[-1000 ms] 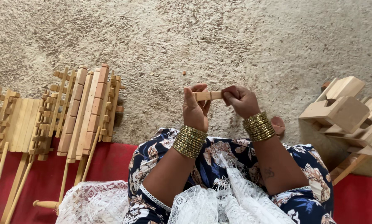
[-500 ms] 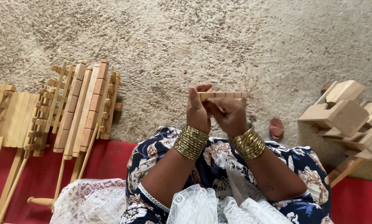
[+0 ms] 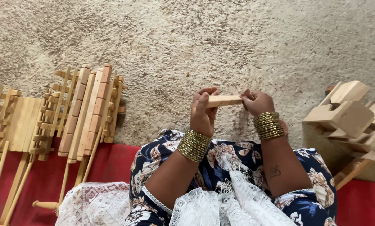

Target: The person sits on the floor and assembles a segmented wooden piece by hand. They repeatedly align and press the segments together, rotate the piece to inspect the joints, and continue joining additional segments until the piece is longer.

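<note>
Fingers of the left hand (image 3: pixel 204 112) and right hand (image 3: pixel 258 102) pinch opposite ends of a short wooden bar (image 3: pixel 224 101), held level above the lap.

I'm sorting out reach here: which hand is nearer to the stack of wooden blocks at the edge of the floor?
Right. The right hand holds one end of the small wooden piece, on the side toward the stack of wooden blocks; the left hand grips the far end.

The little block (image 3: pixel 224 101) is smooth pale wood, the bangles (image 3: pixel 193 145) are shiny gold metal, the floor (image 3: pixel 187 37) looks rough.
</note>
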Motion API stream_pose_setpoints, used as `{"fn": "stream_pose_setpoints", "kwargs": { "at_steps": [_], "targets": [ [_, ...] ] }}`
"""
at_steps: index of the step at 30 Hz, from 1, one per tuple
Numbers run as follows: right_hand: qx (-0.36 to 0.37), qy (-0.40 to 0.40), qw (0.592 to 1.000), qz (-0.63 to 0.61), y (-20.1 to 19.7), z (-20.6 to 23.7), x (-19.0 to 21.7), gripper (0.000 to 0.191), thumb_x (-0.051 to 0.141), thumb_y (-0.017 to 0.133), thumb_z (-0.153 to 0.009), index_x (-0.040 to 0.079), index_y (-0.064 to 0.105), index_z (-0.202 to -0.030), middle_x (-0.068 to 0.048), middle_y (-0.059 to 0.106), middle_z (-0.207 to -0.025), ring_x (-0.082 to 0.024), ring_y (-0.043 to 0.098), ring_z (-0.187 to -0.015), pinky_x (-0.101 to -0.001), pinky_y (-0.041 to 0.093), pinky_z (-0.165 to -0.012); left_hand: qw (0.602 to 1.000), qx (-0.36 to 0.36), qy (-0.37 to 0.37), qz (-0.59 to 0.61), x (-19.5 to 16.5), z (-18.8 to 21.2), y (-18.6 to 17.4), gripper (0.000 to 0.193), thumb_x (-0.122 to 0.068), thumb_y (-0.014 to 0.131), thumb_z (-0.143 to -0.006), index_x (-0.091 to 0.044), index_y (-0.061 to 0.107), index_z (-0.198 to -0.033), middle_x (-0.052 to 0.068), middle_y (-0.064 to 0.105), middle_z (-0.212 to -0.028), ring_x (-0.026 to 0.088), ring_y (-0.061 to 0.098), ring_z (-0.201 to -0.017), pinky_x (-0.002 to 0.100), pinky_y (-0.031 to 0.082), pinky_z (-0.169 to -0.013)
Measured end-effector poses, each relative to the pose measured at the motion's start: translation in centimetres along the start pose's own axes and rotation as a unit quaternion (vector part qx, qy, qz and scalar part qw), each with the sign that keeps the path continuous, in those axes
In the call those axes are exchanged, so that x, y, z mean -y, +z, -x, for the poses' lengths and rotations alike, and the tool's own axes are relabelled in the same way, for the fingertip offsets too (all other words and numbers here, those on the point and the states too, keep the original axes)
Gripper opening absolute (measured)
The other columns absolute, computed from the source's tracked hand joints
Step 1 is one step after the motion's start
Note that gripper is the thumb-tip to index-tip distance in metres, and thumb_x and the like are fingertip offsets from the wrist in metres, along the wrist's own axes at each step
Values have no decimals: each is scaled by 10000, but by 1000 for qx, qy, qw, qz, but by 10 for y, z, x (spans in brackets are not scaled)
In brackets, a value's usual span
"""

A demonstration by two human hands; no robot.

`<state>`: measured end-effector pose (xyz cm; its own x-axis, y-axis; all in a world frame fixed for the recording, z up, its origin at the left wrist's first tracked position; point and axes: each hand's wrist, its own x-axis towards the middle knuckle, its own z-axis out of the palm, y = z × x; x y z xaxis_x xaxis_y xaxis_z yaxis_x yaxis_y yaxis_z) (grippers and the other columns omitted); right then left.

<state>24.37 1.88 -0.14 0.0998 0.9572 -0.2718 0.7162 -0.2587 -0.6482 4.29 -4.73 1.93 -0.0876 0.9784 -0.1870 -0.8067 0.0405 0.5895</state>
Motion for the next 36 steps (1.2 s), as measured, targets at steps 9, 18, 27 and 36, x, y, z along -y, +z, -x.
{"fn": "stream_pose_setpoints", "kwargs": {
  "at_steps": [9, 18, 27, 36],
  "targets": [
    [26, -106, 993, -47, 16, 30, 31, 290, 298, 624, -1006, 47, 752, -938, -89, 714, -718, -120, 591, -514, -260, 487, -424, 995, 23, 44, 88, 9, -7, -11, 341, -178, 551, -933, -19, 518, -1232, 178, 583, -1292, 309, 522, -1320, 407, 465, -1141],
    [39, -192, 965, -175, 15, 46, 43, 230, 260, 652, -984, 63, 763, -946, -49, 681, -677, -68, 554, -503, -225, 465, -423, 995, 58, 26, 79, 10, 0, -4, 315, -167, 480, -954, -27, 501, -1236, 184, 590, -1287, 285, 530, -1274, 413, 422, -1135],
    [-48, 63, 994, 72, 9, -10, -15, 305, 324, 591, -1024, 72, 761, -1053, -58, 681, -741, -125, 532, -539, -325, 471, -504, 1000, 10, -9, -7, 4, 1, 3, 276, -212, 526, -997, -37, 519, -1211, 85, 540, -1107, 211, 554, -1062, 346, 523, -987],
    [-79, -60, 991, -86, 50, -12, -11, 396, 239, 426, -1079, 24, 587, -1371, -178, 702, -1125, -251, 628, -775, -325, 569, -628, 988, -84, -24, -128, 13, -5, -6, 413, -428, 470, -994, -59, 560, -1155, 88, 579, -942, 159, 573, -784, 301, 559, -682]
  ]
}}
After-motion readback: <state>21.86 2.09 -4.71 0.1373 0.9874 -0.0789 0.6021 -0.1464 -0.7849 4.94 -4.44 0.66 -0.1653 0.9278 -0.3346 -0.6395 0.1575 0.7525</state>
